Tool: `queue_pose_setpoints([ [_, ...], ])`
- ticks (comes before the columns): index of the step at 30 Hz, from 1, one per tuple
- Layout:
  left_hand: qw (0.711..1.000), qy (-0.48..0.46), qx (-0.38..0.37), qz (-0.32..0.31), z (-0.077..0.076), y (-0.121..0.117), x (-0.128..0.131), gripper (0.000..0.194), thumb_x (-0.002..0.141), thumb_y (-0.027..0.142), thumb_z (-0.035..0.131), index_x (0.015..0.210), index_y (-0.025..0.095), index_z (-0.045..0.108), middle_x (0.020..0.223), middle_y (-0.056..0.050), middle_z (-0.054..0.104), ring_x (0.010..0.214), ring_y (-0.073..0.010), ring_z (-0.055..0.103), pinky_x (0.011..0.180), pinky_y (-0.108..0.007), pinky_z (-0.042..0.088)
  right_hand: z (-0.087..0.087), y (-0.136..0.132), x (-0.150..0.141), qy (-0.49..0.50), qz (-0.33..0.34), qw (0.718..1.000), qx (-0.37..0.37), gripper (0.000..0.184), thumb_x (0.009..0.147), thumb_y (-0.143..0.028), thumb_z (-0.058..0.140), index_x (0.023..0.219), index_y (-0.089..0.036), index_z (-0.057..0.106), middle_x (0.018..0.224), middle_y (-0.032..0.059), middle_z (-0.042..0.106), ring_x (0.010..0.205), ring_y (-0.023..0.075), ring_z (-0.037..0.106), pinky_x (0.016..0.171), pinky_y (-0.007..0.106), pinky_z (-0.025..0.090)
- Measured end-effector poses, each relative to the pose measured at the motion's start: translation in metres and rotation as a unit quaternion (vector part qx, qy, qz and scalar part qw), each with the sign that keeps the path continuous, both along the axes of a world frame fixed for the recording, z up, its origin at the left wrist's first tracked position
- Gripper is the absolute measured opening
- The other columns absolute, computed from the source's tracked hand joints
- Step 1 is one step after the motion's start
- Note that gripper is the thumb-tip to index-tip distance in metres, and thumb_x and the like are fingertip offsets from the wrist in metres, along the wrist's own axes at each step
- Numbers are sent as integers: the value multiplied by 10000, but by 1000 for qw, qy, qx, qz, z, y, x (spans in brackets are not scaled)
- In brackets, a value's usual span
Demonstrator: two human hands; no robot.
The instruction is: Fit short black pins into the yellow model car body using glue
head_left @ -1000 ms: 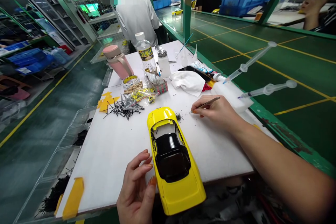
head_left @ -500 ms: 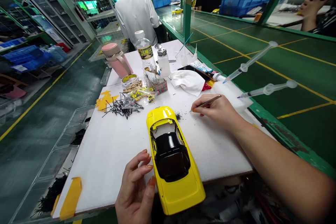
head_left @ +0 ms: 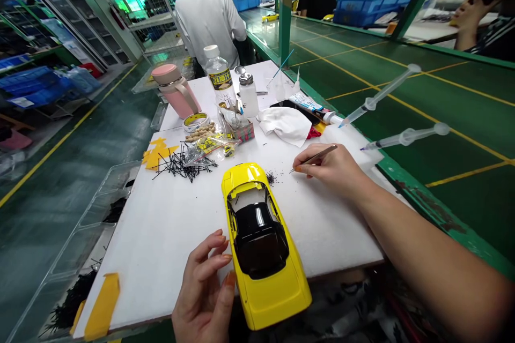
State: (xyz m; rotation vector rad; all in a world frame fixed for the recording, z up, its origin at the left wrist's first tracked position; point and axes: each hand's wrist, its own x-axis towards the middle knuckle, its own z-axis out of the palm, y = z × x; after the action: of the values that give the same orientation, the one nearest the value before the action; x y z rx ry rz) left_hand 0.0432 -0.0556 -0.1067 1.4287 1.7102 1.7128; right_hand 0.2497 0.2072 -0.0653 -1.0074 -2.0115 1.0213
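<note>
A yellow model car body [head_left: 277,303] with a black roof lies on the white tabletop, its near end at the table's front edge. My left hand [head_left: 205,289] is beside the car's left flank, fingers loosely bent and apart; whether the fingertips touch the car I cannot tell. In my right hand [head_left: 328,163] is a pair of tweezers [head_left: 321,155], gripped like a pen, tips pointing down-left just above the white surface. Left of those tips, tiny black parts [head_left: 271,178] are scattered in a small heap close to the car.
Thin black sticks [head_left: 183,165] lie left, near a tape roll [head_left: 196,121] and a pink flask [head_left: 177,91]. Behind stand a plastic bottle [head_left: 220,77] and a pump bottle [head_left: 248,95]. A white cloth [head_left: 284,124] and two syringes [head_left: 406,138] are right. A person [head_left: 207,21] stands beyond.
The whole view has shifted slightly, with the scene now a little further left. Both hands, the tweezers and the car keep nearly the same places relative to the table.
</note>
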Motion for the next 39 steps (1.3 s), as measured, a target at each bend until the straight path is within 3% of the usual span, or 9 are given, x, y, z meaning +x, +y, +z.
queue_pose_setpoints([
  [15, 1000, -25, -9, 15, -1, -1, 3, 195, 974, 160, 643, 1116, 260, 733, 1398, -82, 624, 1337, -213, 630, 1065, -265, 579, 1, 1, 0, -15, 3, 1000, 17, 69, 767, -198, 738, 755, -166, 797, 741, 47, 745, 630, 178, 663, 625, 314, 500],
  [17, 1000, -22, -4, 11, -2, -1, 2, 197, 968, 152, 647, 1111, 255, 734, 1390, -83, 628, 1334, -210, 628, 1062, -264, 580, 6, -4, 1, -5, -1, 999, 54, 60, 795, -186, 749, 764, -169, 797, 755, 47, 747, 636, 178, 670, 617, 310, 513],
  [21, 1000, -17, 12, -6, -5, 0, -1, 216, 956, 132, 651, 1130, 235, 728, 1398, -102, 620, 1329, -224, 625, 1074, -303, 582, 16, -40, 8, 24, -18, 971, 236, 134, 915, -145, 706, 865, -216, 807, 855, 49, 768, 725, 182, 714, 645, 302, 556],
  [24, 1000, -15, 15, -17, -6, -1, -3, 240, 945, 112, 656, 1146, 223, 724, 1399, -114, 613, 1344, -238, 609, 1099, -342, 572, 4, -82, 19, 62, 0, 948, 312, 244, 959, -49, 646, 991, -240, 795, 960, 61, 778, 895, 193, 782, 768, 280, 639],
  [28, 1000, -12, 8, -17, -6, -1, -3, 239, 953, 102, 649, 1144, 226, 722, 1402, -111, 607, 1357, -229, 592, 1098, -325, 565, -29, -121, 30, 69, 46, 935, 344, 257, 995, -49, 609, 1154, -193, 751, 1036, 89, 777, 1111, 209, 767, 957, 276, 656],
  [31, 1000, -17, 8, -4, -5, 0, -2, 232, 950, 119, 668, 1142, 232, 730, 1414, -106, 604, 1324, -219, 610, 1092, -320, 565, -41, -127, 30, 74, 83, 919, 379, 227, 1041, -111, 564, 1181, -165, 734, 1043, 100, 786, 1181, 223, 743, 994, 297, 651],
  [39, 999, -14, 1, 28, -6, 0, 0, 181, 943, 178, 709, 1114, 230, 739, 1407, -105, 613, 1291, -237, 634, 1041, -324, 585, -32, -120, 21, 78, 104, 908, 398, 178, 1018, -71, 572, 1049, -89, 747, 998, 120, 787, 1126, 206, 756, 1016, 275, 624],
])
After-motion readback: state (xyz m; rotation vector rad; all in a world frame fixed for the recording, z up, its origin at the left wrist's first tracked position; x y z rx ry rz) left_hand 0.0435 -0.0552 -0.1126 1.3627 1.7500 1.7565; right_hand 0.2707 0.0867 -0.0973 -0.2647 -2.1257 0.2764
